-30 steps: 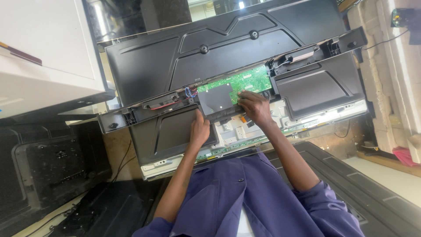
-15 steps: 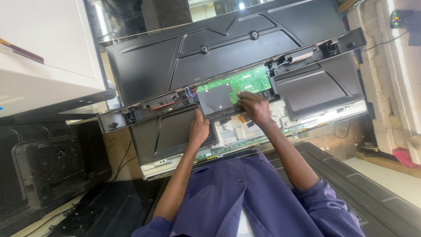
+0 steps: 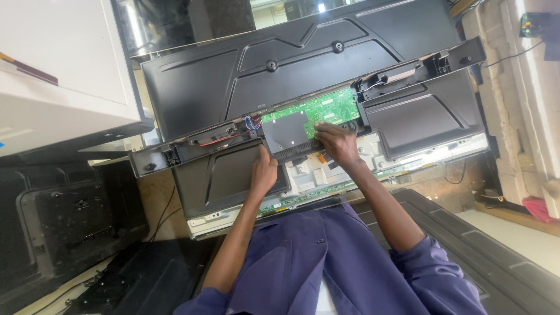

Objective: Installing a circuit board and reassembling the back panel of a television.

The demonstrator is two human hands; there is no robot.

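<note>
Black cover [image 3: 287,133] gripped at lower edge by left hand [image 3: 263,173] and right hand [image 3: 337,144], beside green board [image 3: 318,108].

Bright daylight from top; glare on glossy screen [image 3: 175,23] at upper left. White foam packing [image 3: 519,116] at right nearly blown out. Focus sharp; wide-angle bending at edges; lower-left corner dim.

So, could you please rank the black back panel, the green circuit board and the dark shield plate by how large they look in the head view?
1. Black back panel, by far the largest.
2. Green circuit board.
3. Dark shield plate, though it looks close to the board's exposed part, so this order is unsure.
</note>
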